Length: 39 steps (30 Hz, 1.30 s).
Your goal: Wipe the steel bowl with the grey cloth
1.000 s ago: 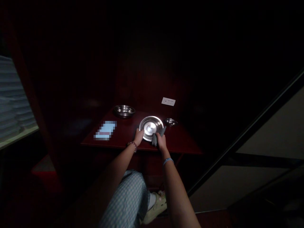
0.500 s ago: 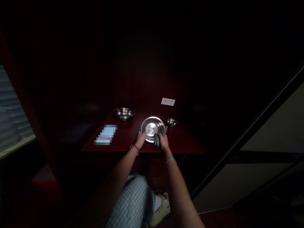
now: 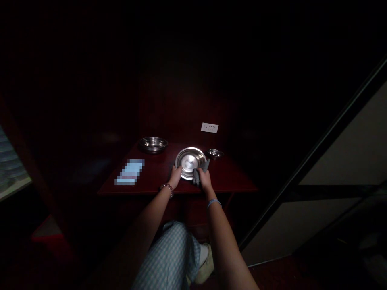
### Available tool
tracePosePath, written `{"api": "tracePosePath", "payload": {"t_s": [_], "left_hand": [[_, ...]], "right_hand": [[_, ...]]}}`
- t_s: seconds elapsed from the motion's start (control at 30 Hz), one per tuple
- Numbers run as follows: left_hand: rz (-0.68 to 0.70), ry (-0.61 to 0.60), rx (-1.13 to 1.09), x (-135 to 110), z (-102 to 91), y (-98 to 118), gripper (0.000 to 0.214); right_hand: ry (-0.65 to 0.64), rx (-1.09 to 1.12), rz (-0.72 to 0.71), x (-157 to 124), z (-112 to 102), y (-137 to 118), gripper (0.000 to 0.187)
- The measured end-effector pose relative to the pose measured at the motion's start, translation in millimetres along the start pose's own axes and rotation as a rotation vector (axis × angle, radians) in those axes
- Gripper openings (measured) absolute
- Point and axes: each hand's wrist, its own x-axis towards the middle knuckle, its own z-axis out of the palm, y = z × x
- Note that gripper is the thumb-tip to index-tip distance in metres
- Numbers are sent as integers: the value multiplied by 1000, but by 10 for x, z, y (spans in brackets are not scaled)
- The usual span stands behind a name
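A shiny round metal basin (image 3: 191, 160) is tilted toward me above the front part of the dark red table (image 3: 157, 177). My left hand (image 3: 175, 176) grips its lower left rim, thumb on the inner side. At the lower right rim my right hand (image 3: 204, 178) is closed on a grey cloth (image 3: 196, 177), which presses against the basin. Behind and to the left rests a stack of similar metal basins (image 3: 153, 145). A smaller metal bowl (image 3: 215, 154) sits to the right, just past the held basin.
A blurred-out bright flat object (image 3: 130, 172) lies on the table's left side. On the back wall is a white power socket (image 3: 209, 127). Stacked pale items (image 3: 10, 161) show at the far left, and a light panel (image 3: 338, 161) stands on the right.
The whole view has shifted slightly, so things sit a little further left. Both hands keep their hold on the basin and the cloth, with hardly any movement between them.
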Motion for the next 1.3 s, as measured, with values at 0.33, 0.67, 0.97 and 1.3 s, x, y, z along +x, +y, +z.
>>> {"api": "tracePosePath", "payload": {"t_s": [0.33,0.67,0.97,1.3], "left_hand": [[-62,56,38,-139,26,134,19],[-5,73,92,-115,30,98,16],[-1,71,8,-89,41,99,15],[13,79,58,-103,34,113,16]], "right_hand": [[15,-19,-15,-44,-22,-11,24],[4,-73,-49,-75,-61,-46,18],[6,-103,-49,-93,-58,-82,22],[16,-86,-35,-84,-39,-44,25]]}}
